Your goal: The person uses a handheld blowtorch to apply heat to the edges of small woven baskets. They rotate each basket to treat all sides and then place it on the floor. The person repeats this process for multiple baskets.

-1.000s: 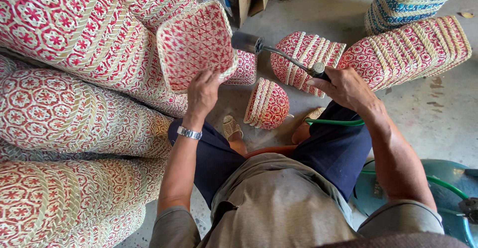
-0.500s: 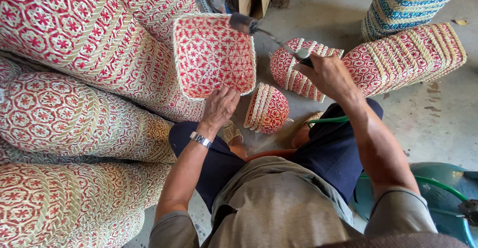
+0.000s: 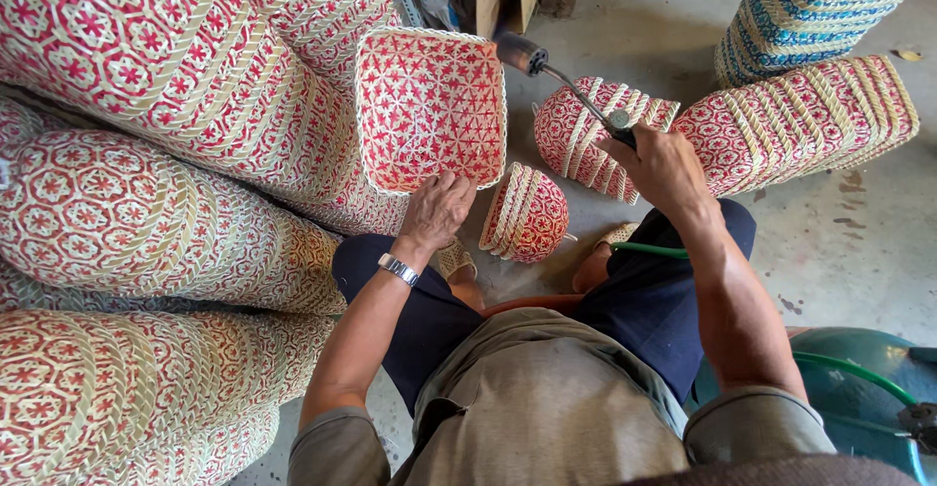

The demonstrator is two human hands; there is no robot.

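Stacks of red-and-cream woven baskets (image 3: 146, 183) fill the left of the floor (image 3: 859, 252). The left hand (image 3: 436, 211) grips the lower edge of a square basket (image 3: 429, 107), held tilted with its inside facing up. The right hand (image 3: 664, 166) is closed around a torch (image 3: 571, 86), its nozzle just beside the basket's upper right corner. A green hose (image 3: 849, 367) lies at right.

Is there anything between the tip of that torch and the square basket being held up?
Nothing visible. The left hand holds the red-and-cream square basket by its lower edge, and the torch in the right hand has its nozzle right at the basket's upper right corner, with no object between.
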